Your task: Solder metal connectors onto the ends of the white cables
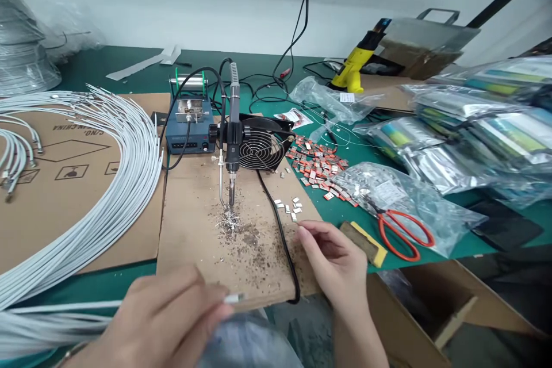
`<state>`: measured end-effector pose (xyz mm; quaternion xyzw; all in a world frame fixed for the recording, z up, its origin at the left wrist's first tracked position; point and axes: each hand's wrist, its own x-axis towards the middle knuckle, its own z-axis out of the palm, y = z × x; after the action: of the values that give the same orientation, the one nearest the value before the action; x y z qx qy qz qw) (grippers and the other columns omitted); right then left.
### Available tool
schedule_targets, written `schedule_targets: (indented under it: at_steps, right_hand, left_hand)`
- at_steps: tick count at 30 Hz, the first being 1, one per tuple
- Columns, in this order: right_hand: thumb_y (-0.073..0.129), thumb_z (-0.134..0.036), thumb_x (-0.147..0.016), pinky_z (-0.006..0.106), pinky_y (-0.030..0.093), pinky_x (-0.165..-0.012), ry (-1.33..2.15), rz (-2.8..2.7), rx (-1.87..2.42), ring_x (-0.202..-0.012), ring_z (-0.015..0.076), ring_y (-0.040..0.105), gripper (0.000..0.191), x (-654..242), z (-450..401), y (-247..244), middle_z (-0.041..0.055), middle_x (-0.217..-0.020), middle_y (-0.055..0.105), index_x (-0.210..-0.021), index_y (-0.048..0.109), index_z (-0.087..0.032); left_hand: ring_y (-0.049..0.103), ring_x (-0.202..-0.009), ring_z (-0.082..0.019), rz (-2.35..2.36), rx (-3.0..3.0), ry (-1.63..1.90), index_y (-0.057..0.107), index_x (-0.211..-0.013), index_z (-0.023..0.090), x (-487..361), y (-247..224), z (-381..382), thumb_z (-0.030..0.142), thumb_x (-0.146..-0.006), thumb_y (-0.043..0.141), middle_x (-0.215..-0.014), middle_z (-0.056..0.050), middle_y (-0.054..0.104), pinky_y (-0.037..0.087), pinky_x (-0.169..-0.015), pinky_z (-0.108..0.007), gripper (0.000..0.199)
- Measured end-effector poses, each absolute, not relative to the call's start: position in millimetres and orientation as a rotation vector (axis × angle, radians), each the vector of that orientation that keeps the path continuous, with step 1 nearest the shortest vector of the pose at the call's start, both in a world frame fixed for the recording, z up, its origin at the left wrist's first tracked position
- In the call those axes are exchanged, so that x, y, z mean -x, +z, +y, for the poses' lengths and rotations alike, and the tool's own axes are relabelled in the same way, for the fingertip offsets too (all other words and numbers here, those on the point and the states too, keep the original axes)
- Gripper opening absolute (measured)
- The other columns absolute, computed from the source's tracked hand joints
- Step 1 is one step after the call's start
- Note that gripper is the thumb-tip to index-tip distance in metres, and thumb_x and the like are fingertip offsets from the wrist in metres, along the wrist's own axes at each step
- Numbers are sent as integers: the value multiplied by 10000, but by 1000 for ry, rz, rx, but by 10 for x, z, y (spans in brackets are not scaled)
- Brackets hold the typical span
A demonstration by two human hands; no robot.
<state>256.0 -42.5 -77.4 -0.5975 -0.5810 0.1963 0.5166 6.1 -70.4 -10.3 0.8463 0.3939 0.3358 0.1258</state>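
My left hand [168,313], slightly blurred, is closed in a pinch on a white cable, and the cable's end [233,299] sticks out past the fingertips at the front edge of the cardboard. Thumb and forefinger of my right hand [338,261] meet beside several small metal connectors [294,207]; whatever may be between them is too small to make out. A soldering iron [233,144] stands tip down in a holder, above a heap of solder scraps [230,221]. Behind it sits a blue soldering station [190,132] with a solder spool [190,81].
White cables [129,195] curve over cardboard at left. A black fan [263,146] stands behind a black cord [282,241]. To the right lie orange-and-metal pieces [317,164], red-handled scissors [405,233], a sponge [364,244], a yellow heat gun [356,66] and bagged packs [457,132].
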Motion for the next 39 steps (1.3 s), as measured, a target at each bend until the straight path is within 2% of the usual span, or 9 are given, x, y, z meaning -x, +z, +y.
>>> schedule_targets:
  at_steps: [4, 7, 12, 15, 25, 28, 30, 34, 39]
  right_hand:
    - [479, -237, -825, 307, 452, -597, 172, -1833, 1669, -609, 174, 568, 212, -2940, -44, -576, 74, -821, 654, -966, 622, -168]
    - [468, -179, -784, 349, 421, -679, 133, -2154, 1763, -734, 229, 586, 225, -3241, 402, -481, 106, -904, 656, -908, 654, -163]
    - [548, -219, -733, 262, 385, -526, 341, -2306, 1788, -557, 166, 558, 154, -3450, 832, -533, 12, -623, 609, -862, 626, -187]
    - [552, -251, -734, 249, 353, -469, 414, -2316, 1811, -492, 148, 525, 102, -3477, 888, -563, -9, -547, 557, -802, 580, -181]
    - [618, -327, -680, 300, 349, -465, 415, -2308, 1855, -475, 184, 533, 166, -3432, 866, -453, 25, -541, 597, -627, 496, -227]
    - [601, -305, -693, 324, 371, -498, 361, -2243, 1874, -506, 204, 559, 112, -3374, 799, -418, 53, -649, 642, -721, 526, -226]
    - [578, -334, -713, 341, 383, -516, 327, -2179, 1881, -525, 218, 569, 152, -3319, 721, -385, 66, -687, 652, -810, 563, -218]
    - [533, -427, -773, 323, 416, -537, 581, -2123, 1595, -589, 197, 564, 214, -3074, 466, -289, 52, -675, 625, -756, 586, -220]
    - [514, -307, -835, 242, 411, -503, 1101, -2080, 1342, -566, 120, 522, 127, -2551, 183, -270, -1, -639, 555, -774, 538, -199]
  left_hand:
    - [569, -603, -112, 1163, -2097, 501, 635, -760, 174, -146, -149, -355, 192, -873, 464, -653, 2, 611, 396, -541, -206, 205]
    - [582, -664, -132, 1239, -1928, 328, 644, -738, 164, -180, -191, -194, 259, -869, 467, -729, -11, 659, 398, -606, -232, 239]
    - [555, -659, -136, 1198, -1899, 285, 639, -717, 158, -282, -140, -228, 257, -858, 466, -707, -14, 642, 371, -590, -239, 245]
    - [543, -653, -130, 1175, -1887, 276, 645, -721, 164, -320, -169, -289, 249, -854, 471, -709, -9, 636, 359, -577, -235, 235]
    - [513, -602, -130, 1265, -1760, 364, 653, -741, 157, -175, -382, 81, 367, -831, 486, -652, -10, 620, 360, -543, -238, 283]
    - [511, -592, -131, 1250, -1756, 389, 648, -727, 146, -168, -430, 197, 373, -822, 493, -634, -14, 612, 367, -534, -239, 291]
    - [531, -622, -134, 1232, -1741, 400, 649, -737, 145, -171, -453, 226, 379, -823, 493, -670, -19, 632, 388, -557, -238, 294]
    - [557, -689, -141, 1182, -1704, 413, 660, -768, 150, -163, -460, 197, 359, -826, 501, -765, -29, 665, 415, -612, -243, 269]
    - [534, -639, -130, 1181, -1607, 412, 682, -865, 142, -155, -396, 145, 341, -814, 530, -720, -28, 649, 396, -563, -236, 256]
